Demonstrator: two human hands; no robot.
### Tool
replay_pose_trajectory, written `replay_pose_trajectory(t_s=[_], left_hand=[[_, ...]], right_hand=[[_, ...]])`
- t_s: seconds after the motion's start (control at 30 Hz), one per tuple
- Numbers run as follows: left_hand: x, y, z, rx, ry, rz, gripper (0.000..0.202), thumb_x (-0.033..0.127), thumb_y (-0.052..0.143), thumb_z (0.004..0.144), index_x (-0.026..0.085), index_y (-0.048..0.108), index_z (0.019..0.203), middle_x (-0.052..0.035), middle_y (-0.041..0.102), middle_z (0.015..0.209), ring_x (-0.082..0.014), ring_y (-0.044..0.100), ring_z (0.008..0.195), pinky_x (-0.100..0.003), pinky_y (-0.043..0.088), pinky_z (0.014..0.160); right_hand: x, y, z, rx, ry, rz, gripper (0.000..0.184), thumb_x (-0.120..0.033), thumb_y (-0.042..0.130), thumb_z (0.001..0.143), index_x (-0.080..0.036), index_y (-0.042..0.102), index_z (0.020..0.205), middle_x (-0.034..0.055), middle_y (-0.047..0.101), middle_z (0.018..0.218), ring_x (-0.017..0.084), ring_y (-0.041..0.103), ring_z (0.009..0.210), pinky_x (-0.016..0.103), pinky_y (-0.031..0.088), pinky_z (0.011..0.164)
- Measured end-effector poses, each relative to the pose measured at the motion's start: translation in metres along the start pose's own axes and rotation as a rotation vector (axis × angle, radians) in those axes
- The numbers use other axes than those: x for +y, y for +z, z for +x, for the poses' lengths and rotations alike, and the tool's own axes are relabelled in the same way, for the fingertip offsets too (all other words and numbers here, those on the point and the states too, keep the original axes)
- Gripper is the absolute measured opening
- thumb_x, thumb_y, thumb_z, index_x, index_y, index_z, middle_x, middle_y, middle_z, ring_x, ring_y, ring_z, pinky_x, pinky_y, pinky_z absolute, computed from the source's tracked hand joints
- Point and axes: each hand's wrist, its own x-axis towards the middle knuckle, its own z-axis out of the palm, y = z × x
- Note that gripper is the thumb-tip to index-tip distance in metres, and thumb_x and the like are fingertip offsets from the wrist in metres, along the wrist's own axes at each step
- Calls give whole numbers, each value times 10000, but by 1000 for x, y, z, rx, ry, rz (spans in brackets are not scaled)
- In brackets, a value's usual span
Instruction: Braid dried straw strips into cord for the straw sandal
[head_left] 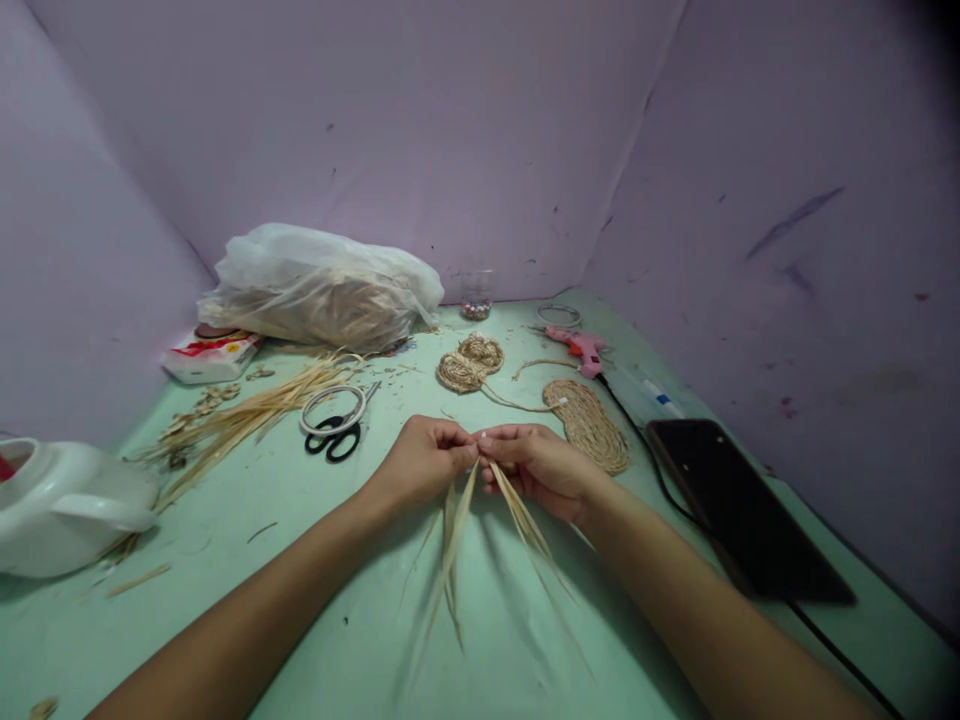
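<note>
Pale straw strands (459, 535) are pinched between the fingertips of my left hand (427, 452) and my right hand (536, 465), which meet at the middle of the table. Below the fingers the strands hang in two loose bunches, one to the left and one to the right. Just beyond my right hand lies a flat oval coil of braided straw (589, 425). Farther back is a smaller coiled braid (470, 363), from which a thin cord runs toward the oval coil. My fingers hide the point where the strands come together.
Scissors (336, 430) with a ring on them, loose straw (247, 405) and a white jug (67, 510) are at left. Behind stand a plastic bag (322, 285) and a bead jar (476, 300). At right are a pink glue gun (577, 345), its cord, and a dark tablet-like slab (742, 505).
</note>
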Motion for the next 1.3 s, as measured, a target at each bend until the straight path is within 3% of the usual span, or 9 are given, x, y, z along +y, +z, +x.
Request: replay_pose_trajectory(t_s=[0.13, 0.27, 0.53, 0.73, 0.97, 1.07, 1.13, 1.23, 1.3], left_hand=[[4, -5, 0, 11, -57, 110, 174, 238, 575, 567, 92, 608, 656, 39, 463, 421, -43, 316, 375, -182, 227, 388], [7, -6, -1, 66, -97, 209, 130, 220, 560, 557, 106, 593, 609, 13, 509, 443, -71, 397, 407, -194, 282, 414], [16, 13, -18, 160, -76, 322, 145, 267, 533, 614, 138, 599, 613, 3, 534, 494, -94, 428, 457, -205, 307, 446], [13, 22, -30, 198, 98, 658, 178, 237, 440, 708, 188, 612, 708, -6, 555, 563, -107, 440, 496, -224, 279, 484], [18, 29, -42, 109, 192, 933, 197, 195, 399, 728, 192, 595, 743, -37, 609, 674, -152, 517, 580, -251, 268, 514], [26, 21, -41, 97, 159, 883, 196, 262, 438, 723, 183, 599, 644, -36, 592, 594, -148, 499, 535, -249, 268, 506], [29, 13, -36, 216, 172, 767, 225, 301, 448, 725, 184, 608, 619, -36, 592, 593, -148, 501, 557, -249, 298, 532], [27, 3, -25, 368, 146, 489, 185, 294, 494, 686, 173, 619, 748, -42, 615, 710, -153, 521, 641, -250, 354, 597], [22, 2, -18, 250, 66, 255, 214, 262, 532, 639, 146, 599, 805, -43, 606, 718, -147, 526, 641, -247, 378, 593]], right_hand=[[0, 1, 2, 111, -46, -48, 54, -111, 558, 693, -90, 608, 686, 17, 570, 525, 54, 498, 411, 191, 462, 494], [1, 2, 3, 191, -79, -72, 68, -114, 590, 654, -102, 620, 714, 6, 574, 510, 57, 494, 404, 193, 437, 473], [4, 4, 3, 200, -126, -33, 138, -180, 655, 582, -125, 617, 703, 0, 590, 517, 77, 519, 442, 199, 405, 474], [5, -1, 5, 198, -139, 19, 138, -173, 647, 585, -127, 612, 710, 2, 596, 548, 78, 521, 457, 217, 420, 514], [4, 0, 5, 218, -140, 0, 135, -141, 635, 559, -112, 607, 688, -17, 547, 501, 70, 483, 441, 203, 385, 475], [3, 2, 4, 197, -130, -61, 150, -147, 623, 562, -113, 617, 707, -17, 543, 501, 70, 467, 435, 205, 370, 462], [1, 3, 2, 172, -137, -99, 146, -162, 625, 567, -116, 621, 705, -23, 534, 494, 61, 443, 424, 203, 359, 458], [-1, 7, -1, 139, -155, -129, 145, -174, 640, 556, -117, 625, 689, -38, 514, 481, 44, 410, 417, 193, 342, 457], [-1, 9, -3, 95, -166, -145, 173, -198, 663, 541, -117, 623, 688, -33, 529, 499, 49, 426, 435, 195, 344, 468]])
